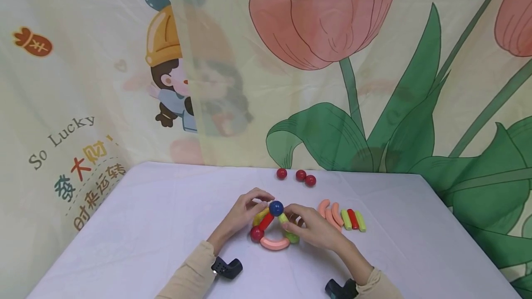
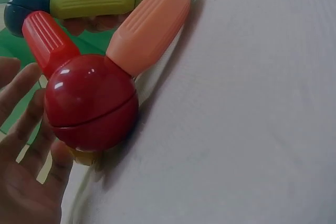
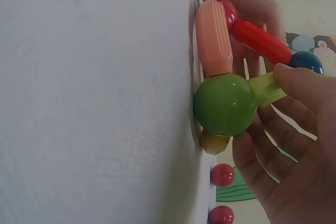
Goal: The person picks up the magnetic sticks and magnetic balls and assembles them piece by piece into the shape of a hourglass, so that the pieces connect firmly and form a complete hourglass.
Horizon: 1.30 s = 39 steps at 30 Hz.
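Note:
A small frame of magnetic-looking balls and rods stands on the table between the hands. Its top is a blue ball (image 1: 276,208); a red rod (image 1: 266,222) slopes from there to a red ball (image 1: 256,233). Along the front, a curved pink rod (image 1: 275,243) links the red ball to a green ball (image 3: 226,104). My right hand (image 1: 313,227) pinches the yellow-green rod (image 2: 93,2) joining blue and green balls. My left hand (image 1: 245,206) lies beside the frame's left side, fingers spread loosely near the red ball and a yellow rod (image 1: 260,216), which is partly hidden.
Right of the frame lie several curved pink rods (image 1: 324,206), two yellow-green rods (image 1: 360,221) and a straight red rod (image 1: 353,219). Three red balls (image 1: 301,176) sit near the table's back edge. A printed curtain (image 1: 224,82) hangs behind the white table (image 1: 166,225).

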Each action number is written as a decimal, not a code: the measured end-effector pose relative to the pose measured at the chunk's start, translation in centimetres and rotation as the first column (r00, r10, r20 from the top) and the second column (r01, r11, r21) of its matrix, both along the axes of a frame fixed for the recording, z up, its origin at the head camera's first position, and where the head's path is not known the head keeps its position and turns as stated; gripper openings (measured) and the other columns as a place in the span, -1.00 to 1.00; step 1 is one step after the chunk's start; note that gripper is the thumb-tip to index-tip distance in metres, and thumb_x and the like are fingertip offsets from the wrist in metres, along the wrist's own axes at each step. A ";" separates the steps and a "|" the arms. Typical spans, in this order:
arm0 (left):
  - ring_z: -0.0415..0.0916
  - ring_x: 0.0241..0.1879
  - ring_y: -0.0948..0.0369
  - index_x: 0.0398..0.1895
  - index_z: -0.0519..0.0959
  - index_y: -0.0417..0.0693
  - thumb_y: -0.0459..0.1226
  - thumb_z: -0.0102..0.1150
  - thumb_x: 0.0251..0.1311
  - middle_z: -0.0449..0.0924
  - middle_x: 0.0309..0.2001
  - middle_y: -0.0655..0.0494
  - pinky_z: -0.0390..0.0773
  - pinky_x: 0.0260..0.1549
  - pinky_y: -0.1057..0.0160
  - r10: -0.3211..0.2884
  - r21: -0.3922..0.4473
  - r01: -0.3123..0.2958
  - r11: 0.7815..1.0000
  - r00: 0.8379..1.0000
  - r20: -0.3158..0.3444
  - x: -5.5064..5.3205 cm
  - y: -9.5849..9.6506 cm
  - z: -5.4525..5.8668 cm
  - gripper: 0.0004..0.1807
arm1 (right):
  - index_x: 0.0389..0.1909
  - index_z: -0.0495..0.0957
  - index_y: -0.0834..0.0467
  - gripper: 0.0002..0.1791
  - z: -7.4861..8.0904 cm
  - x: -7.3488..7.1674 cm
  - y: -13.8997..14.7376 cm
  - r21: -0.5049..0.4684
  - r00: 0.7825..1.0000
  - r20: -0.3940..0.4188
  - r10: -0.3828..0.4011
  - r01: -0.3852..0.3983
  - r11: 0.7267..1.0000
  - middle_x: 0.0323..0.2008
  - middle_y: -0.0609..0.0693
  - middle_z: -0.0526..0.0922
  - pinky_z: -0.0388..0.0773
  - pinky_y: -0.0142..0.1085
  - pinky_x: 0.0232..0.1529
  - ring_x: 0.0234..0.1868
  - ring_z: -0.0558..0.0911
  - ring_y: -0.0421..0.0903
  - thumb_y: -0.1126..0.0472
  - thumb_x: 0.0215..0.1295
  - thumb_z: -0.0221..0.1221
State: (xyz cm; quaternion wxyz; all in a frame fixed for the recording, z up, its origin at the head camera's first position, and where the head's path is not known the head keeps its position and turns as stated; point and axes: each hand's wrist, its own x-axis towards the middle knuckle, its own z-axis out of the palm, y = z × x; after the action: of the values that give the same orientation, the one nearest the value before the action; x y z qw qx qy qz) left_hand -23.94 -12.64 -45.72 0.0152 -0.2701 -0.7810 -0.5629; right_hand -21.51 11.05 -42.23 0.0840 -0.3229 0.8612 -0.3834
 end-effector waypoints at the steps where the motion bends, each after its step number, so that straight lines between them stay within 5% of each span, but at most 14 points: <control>1: 0.51 -0.02 0.00 0.04 0.54 -0.11 -0.32 0.00 0.33 0.59 -0.04 -0.03 0.49 -0.04 0.29 -0.012 0.014 0.012 1.000 1.000 0.001 0.0 -0.1 0.0 -0.73 | -0.01 0.52 -0.03 -0.69 0.0 0.0 0.0 0.000 1.000 -0.001 -0.001 0.001 1.000 -0.25 -0.27 0.57 0.51 -0.41 -0.15 -0.19 0.52 -0.26 -0.04 0.30 0.13; 12: 0.49 -0.40 0.25 0.01 0.51 -0.14 -0.30 0.00 0.32 0.60 -0.22 -0.15 0.50 -0.41 0.35 -0.176 -0.008 0.179 0.984 0.977 0.118 0.4 -1.6 0.5 -0.75 | 0.00 0.52 -0.03 -0.69 -0.1 -0.1 0.0 0.015 1.000 -0.001 -0.006 0.006 1.000 -0.24 -0.26 0.58 0.51 -0.41 -0.15 -0.18 0.53 -0.26 -0.04 0.29 0.14; 15: 0.51 -0.30 0.28 -0.03 0.55 -0.12 -0.27 0.04 0.30 0.61 -0.17 -0.12 0.52 -0.28 0.33 -0.191 -0.034 0.199 0.979 0.968 0.160 0.5 -1.7 0.4 -0.76 | 0.00 0.52 -0.03 -0.68 -0.1 -0.1 0.1 0.019 1.000 -0.006 -0.006 0.006 1.000 -0.24 -0.27 0.58 0.52 -0.41 -0.15 -0.18 0.53 -0.27 -0.05 0.29 0.13; 29: 0.46 -0.34 0.26 -0.14 0.63 -0.05 -0.20 0.22 0.16 0.63 -0.31 -0.02 0.44 -0.31 0.38 -0.171 -0.076 0.189 0.979 0.964 0.202 0.7 -1.7 0.5 -0.78 | 0.03 0.51 -0.05 -0.68 0.0 -0.2 0.9 0.029 1.000 0.007 0.016 -0.016 0.999 -0.18 -0.25 0.58 0.51 -0.39 -0.12 -0.14 0.52 -0.25 -0.03 0.29 0.14; 39: 0.45 -0.35 0.29 -0.14 0.64 -0.01 -0.17 0.24 0.15 0.63 -0.31 0.01 0.43 -0.35 0.41 -0.146 -0.097 0.169 0.981 0.967 0.210 0.8 -1.6 0.5 -0.76 | -0.02 0.53 0.04 -0.74 0.6 -1.0 3.5 0.063 0.997 -0.069 -0.033 0.037 0.997 -0.19 -0.19 0.60 0.51 -0.40 -0.17 -0.18 0.53 -0.26 0.09 0.32 0.13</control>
State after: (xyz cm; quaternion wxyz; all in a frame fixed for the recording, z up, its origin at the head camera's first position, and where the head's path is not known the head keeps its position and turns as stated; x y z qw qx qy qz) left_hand -23.19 -14.21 -45.20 -0.1243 -0.2736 -0.7853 -0.5413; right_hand -22.53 14.54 -41.60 0.0582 -0.3177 0.8810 -0.3457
